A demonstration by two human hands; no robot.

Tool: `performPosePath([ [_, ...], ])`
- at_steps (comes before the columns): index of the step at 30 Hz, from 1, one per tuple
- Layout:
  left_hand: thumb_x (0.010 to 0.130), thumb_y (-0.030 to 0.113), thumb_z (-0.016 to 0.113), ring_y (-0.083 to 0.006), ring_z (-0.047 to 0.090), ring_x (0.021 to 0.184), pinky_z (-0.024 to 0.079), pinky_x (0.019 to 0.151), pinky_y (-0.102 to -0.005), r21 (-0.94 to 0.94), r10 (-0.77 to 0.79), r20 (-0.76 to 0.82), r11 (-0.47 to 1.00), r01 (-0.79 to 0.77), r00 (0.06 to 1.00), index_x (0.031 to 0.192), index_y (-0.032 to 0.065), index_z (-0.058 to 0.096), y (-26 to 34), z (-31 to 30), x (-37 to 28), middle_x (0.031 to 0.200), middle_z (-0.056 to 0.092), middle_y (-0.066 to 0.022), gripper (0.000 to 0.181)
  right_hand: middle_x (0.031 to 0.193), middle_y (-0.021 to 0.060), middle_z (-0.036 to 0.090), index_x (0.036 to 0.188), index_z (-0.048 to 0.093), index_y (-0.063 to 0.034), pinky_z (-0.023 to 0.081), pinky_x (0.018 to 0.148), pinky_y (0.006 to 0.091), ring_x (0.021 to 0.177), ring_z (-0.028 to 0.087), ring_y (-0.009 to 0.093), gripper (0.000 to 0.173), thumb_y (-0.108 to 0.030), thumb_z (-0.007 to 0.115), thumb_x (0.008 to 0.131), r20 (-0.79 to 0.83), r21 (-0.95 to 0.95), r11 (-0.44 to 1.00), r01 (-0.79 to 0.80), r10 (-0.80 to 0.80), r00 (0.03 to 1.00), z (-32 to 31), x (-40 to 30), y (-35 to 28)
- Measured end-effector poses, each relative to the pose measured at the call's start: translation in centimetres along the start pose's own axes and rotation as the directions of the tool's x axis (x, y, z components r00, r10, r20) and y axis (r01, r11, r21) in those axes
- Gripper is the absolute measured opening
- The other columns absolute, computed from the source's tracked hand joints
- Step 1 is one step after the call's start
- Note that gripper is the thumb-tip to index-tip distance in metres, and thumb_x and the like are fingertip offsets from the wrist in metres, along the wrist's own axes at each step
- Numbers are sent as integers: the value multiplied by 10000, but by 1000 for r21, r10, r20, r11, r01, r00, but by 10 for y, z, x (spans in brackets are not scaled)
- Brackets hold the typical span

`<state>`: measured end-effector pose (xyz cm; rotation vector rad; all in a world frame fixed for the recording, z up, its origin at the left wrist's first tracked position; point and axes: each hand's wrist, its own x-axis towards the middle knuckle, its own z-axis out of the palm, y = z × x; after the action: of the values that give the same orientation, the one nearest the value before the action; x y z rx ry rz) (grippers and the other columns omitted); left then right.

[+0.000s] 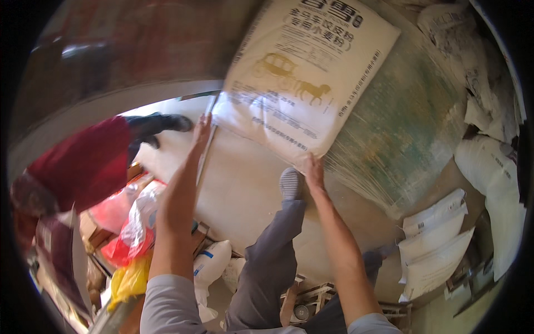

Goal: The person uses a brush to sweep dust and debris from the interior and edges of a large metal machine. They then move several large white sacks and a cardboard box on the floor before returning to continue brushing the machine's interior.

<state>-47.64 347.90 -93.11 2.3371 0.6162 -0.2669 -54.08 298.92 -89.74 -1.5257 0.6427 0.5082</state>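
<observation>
A large white flour sack (292, 83), printed with a gold horse and carriage and dark writing, lies slanted before me. It rests at least partly over a greenish surface under cloudy plastic sheeting (400, 137). At the sack's near left corner is my left hand (202, 130), its fingers against the edge. My right hand (313, 170) grips the near right corner, thumb on top. The fingers beneath the sack are hidden. Both arms are stretched forward, and my grey shoe (291, 183) stands on the floor just short of the sack.
To the left, a person in a red garment (89, 160) is beside plastic bags (133, 234) and boxes. White sacks (434, 246) are stacked at the right, with more bulky sacks (486, 167) behind. A wooden stool (311, 300) and a white sack (212, 261) sit near my legs.
</observation>
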Motion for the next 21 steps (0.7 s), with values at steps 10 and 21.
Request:
performPosePath([
  [10, 998, 622, 573, -217, 606, 932, 489, 830, -410, -172, -219, 21, 960, 220, 975, 1183, -9, 711, 45, 48, 12, 999, 691, -118, 672, 1153, 301, 679, 1330, 511, 85, 514, 900, 474, 1032, 663, 468, 514, -329, 599, 1038, -298, -149, 987, 56, -99, 949, 24, 9, 5],
  [21, 888, 483, 763, -212, 593, 950, 489, 797, -437, -230, -418, 2, 884, 407, 908, 1116, -81, 666, 321, 61, -230, 1017, 660, -140, 617, 770, 255, 698, 993, 725, 50, 520, 729, 469, 731, 692, 306, 438, -374, 616, 987, -171, -306, 952, -31, -23, 985, -194, -94, -89],
])
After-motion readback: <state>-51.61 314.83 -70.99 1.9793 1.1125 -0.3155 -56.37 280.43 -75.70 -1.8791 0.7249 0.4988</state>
